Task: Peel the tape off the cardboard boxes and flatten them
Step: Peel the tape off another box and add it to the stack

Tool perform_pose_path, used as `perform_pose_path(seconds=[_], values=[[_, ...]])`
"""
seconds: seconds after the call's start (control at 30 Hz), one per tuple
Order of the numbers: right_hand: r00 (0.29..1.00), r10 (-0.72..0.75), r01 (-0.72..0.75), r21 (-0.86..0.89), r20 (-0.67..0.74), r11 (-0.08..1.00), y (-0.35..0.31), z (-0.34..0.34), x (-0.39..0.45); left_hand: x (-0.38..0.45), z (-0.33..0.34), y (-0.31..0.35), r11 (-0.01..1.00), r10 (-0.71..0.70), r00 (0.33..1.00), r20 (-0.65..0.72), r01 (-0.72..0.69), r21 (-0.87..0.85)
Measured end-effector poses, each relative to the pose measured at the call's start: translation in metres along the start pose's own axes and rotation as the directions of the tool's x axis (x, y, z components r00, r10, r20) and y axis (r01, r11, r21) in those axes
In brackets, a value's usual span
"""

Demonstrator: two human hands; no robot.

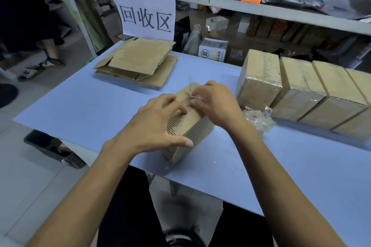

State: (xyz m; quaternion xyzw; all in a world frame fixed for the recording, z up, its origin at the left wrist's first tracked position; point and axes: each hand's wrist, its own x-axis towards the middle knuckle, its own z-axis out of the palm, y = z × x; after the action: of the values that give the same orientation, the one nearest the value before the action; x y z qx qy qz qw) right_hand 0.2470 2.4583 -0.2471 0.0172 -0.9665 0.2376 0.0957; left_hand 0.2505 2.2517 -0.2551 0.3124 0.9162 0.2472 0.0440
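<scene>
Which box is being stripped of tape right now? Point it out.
The box under both hands, at the table's near edge. The left hand steadies it while the right hand pinches tape; the boxes on the right sit untouched.

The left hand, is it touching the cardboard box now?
Touching. The head view shows the left hand resting on the cardboard box, fingers spread over its top.
</scene>
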Motion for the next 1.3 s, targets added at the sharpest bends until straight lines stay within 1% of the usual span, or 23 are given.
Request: perform_pose_path(seconds=[0.07,0.13,0.2,0.27,0.33,0.43,0.5,0.53,0.6,0.67,0.73,0.77,0.83,0.93,1.03,1.1,1.2,1.27,1.3], values=[[1.000,0.010,-0.009,0.027,-0.024,1.000,0.001,-0.005,0.002,-0.002,0.003,-0.001,1.000,0.001,1.000,-0.009,-0.001,0.014],[0.995,0.078,-0.072,0.100,-0.060,0.992,0.010,-0.015,0.001,-0.004,-0.007,-0.010,0.999,0.027,1.000,-0.014,-0.027,-0.042],[0.986,0.112,-0.096,0.131,-0.125,0.987,0.022,-0.024,-0.004,-0.008,-0.024,-0.027,0.996,0.029,0.999,0.033,-0.026,-0.085],[0.980,0.081,-0.070,0.066,-0.183,0.995,0.031,-0.024,-0.009,-0.007,-0.039,-0.039,0.998,0.034,0.995,0.098,-0.029,-0.056],[0.978,0.069,-0.069,0.009,-0.196,0.998,0.029,-0.015,-0.014,-0.003,-0.041,-0.033,1.000,0.026,0.994,0.109,-0.027,0.012],[0.981,0.056,-0.059,-0.010,-0.186,0.998,0.019,0.000,-0.024,0.008,-0.022,-0.004,0.996,-0.050,0.998,0.026,0.048,0.069],[0.991,0.014,-0.020,-0.043,-0.136,0.999,0.013,0.005,-0.030,0.014,0.001,0.007,0.988,-0.024,0.998,-0.057,0.032,0.154],[0.995,0.008,-0.011,-0.023,-0.101,1.000,0.011,0.006,-0.033,0.017,0.009,0.010,0.977,0.002,0.997,-0.083,0.015,0.214],[0.999,0.029,-0.026,0.082,-0.041,0.996,0.008,0.004,-0.040,0.019,0.019,0.013,0.965,0.038,0.992,-0.117,-0.006,0.264],[0.998,0.069,-0.069,0.233,0.008,0.970,0.008,-0.002,-0.046,0.020,0.020,0.012,0.971,0.069,0.989,-0.131,-0.036,0.235],[0.991,0.113,-0.131,0.363,0.073,0.923,0.011,-0.007,-0.049,0.019,0.020,0.010,0.973,0.132,0.981,-0.145,-0.100,0.209],[0.987,0.137,-0.159,0.420,0.083,0.893,0.012,-0.007,-0.050,0.020,0.019,0.008,0.973,0.153,0.977,-0.149,-0.123,0.194],[0.985,0.172,-0.164,0.475,0.027,0.865,0.014,-0.005,-0.050,0.022,0.016,0.008,0.971,0.175,0.976,-0.127,-0.150,0.184],[0.986,0.143,-0.097,0.420,-0.081,0.903,0.016,0.001,-0.048,0.026,0.014,0.006,0.970,0.202,0.973,-0.113,-0.182,0.164],[0.995,0.065,-0.036,0.351,-0.071,0.936,0.012,0.006,-0.044,0.028,0.014,0.001,0.966,0.227,0.967,-0.112,-0.209,0.153],[0.997,0.062,-0.039,0.349,-0.055,0.936,0.011,0.004,-0.040,0.028,0.014,-0.001,0.969,0.214,0.971,-0.104,-0.198,0.150],[0.997,0.075,-0.064,0.421,-0.008,0.905,0.019,-0.007,-0.039,0.030,0.010,-0.005,0.970,0.212,0.973,-0.086,-0.200,0.137],[0.998,0.067,-0.061,0.491,0.005,0.869,0.024,-0.010,-0.043,0.033,0.007,-0.007,0.963,0.252,0.965,-0.067,-0.243,0.116],[0.999,0.051,-0.038,0.491,-0.013,0.870,0.024,-0.009,-0.044,0.035,0.005,-0.009,0.958,0.273,0.960,-0.054,-0.266,0.111]])
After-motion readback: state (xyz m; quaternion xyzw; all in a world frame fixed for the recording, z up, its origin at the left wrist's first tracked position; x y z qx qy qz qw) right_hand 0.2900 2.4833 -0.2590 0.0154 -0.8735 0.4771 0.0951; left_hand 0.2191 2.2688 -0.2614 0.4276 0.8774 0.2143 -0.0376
